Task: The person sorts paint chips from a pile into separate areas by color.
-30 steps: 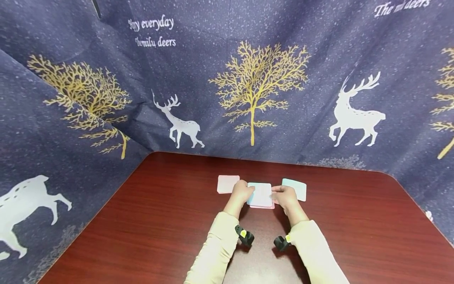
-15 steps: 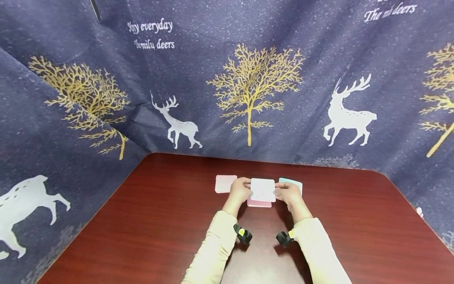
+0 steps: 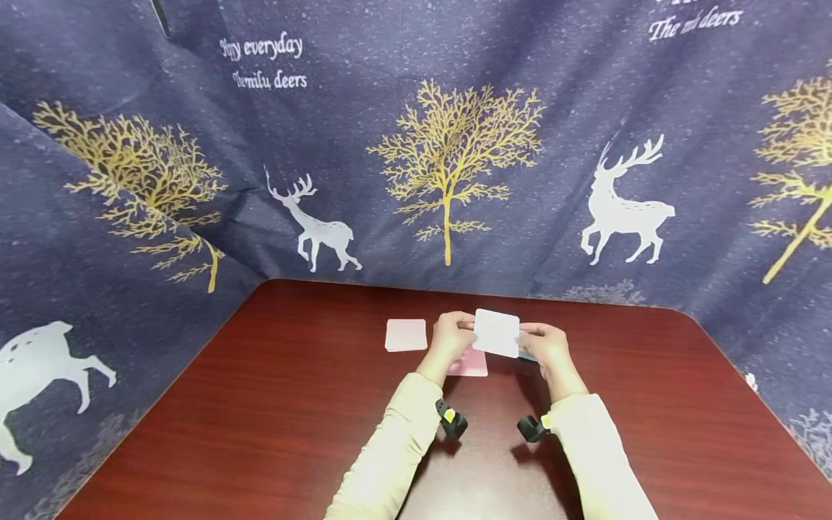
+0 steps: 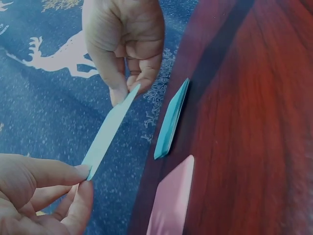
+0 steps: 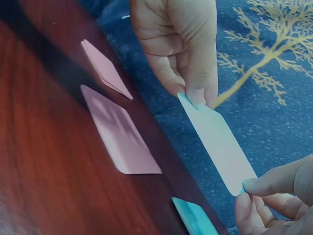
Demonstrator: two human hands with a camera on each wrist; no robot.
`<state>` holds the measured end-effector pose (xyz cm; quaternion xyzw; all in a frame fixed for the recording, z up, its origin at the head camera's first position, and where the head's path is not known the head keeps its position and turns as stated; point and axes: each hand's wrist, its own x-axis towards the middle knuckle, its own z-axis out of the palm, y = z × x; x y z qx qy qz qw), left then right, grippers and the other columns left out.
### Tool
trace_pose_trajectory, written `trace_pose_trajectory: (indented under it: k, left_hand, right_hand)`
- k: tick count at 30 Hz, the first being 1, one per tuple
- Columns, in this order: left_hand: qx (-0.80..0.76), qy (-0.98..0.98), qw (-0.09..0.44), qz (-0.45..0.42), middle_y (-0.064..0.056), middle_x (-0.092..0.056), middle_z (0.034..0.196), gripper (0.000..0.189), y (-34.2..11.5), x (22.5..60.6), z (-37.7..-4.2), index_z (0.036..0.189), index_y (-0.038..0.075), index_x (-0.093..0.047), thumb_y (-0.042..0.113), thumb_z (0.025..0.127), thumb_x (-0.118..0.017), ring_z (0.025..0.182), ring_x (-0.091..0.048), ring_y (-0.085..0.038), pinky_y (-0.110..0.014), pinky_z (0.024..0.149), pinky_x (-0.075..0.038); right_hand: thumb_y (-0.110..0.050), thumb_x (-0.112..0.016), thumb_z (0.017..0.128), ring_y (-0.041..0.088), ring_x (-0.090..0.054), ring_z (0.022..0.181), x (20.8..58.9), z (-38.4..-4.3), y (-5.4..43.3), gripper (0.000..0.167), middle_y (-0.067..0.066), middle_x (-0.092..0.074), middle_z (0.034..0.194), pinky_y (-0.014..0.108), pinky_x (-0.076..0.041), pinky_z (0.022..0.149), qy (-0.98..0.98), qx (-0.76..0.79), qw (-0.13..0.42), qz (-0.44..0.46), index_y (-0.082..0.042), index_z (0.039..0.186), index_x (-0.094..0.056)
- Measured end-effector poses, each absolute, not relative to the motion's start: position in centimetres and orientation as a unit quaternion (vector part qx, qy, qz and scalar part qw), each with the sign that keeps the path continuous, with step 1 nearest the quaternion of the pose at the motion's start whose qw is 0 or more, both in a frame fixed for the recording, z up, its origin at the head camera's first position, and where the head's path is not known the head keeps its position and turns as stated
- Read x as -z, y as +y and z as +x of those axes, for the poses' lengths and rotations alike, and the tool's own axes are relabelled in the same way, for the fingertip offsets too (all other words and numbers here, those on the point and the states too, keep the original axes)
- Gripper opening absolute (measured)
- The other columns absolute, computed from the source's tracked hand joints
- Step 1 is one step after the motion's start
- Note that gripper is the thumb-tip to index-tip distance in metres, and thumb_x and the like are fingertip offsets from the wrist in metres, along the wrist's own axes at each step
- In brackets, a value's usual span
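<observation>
A pale card with rounded corners [image 3: 497, 333] is held up off the table between both hands. My left hand [image 3: 453, 338] pinches its left edge between thumb and fingers, and my right hand [image 3: 547, 344] pinches the right edge. Its edges look teal in the left wrist view, where the card [image 4: 111, 134] is tilted. Below it, partly covered by my left hand, lie pink cards [image 3: 474, 364]. A stack of teal cards [image 4: 171, 120] lies under the right hand, mostly hidden in the head view.
Another small stack of pink cards [image 3: 406, 335] lies left of my left hand. All lie on a dark red wooden table [image 3: 299, 404]. Behind its far edge hangs a blue cloth [image 3: 364, 130] with deer and trees.
Both hands have lifted the pale card off the middle pink cards and carried it up and right, toward the teal stack. The pink cards below are now uncovered. The head view has shifted slightly.
</observation>
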<state>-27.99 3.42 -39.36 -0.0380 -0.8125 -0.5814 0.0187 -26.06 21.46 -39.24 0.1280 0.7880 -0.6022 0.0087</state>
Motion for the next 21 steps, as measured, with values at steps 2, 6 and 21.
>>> trace_pose_trajectory:
  k: [2, 6, 21]
  left_hand:
    - [0.581, -0.813, 0.024, -0.043, -0.007, -0.071, 0.088, 0.033, 3.9, 39.4, -28.4, 0.102, 0.004, -0.072, -0.007, 0.071, -0.065, 0.061, -0.064, -0.024, -0.025, 0.047, -0.050]
    - [0.586, -0.808, 0.042, -0.046, -0.007, -0.073, 0.086, 0.030, 4.7, 39.6, -29.0, 0.099, 0.004, -0.073, -0.006, 0.071, -0.067, 0.061, -0.063, -0.014, -0.019, 0.047, -0.046]
    - [0.606, -0.793, 0.020, -0.061, -0.013, -0.072, 0.096, 0.031, 7.6, 40.8, -29.8, 0.108, -0.002, -0.069, -0.005, 0.077, -0.066, 0.092, -0.070, -0.024, -0.024, 0.075, -0.054]
  right_hand:
    - [-0.005, -0.057, 0.088, 0.003, -0.060, 0.067, 39.0, -26.2, 21.9, 0.041, 0.017, -0.060, 0.111, 0.026, -0.053, 0.073, 0.791, 0.597, 0.004, 0.131, 0.006, 0.128, -0.054]
    - [-0.003, -0.058, 0.087, 0.003, -0.059, 0.063, 38.9, -26.7, 22.5, 0.039, 0.006, -0.063, 0.092, 0.023, -0.052, 0.069, 0.783, 0.605, -0.010, 0.143, 0.008, 0.125, -0.055]
    - [0.000, -0.058, 0.086, 0.003, -0.060, 0.065, 39.5, -27.7, 24.7, 0.039, 0.018, -0.062, 0.103, 0.030, -0.056, 0.077, 0.776, 0.603, -0.040, 0.178, 0.011, 0.123, -0.055]
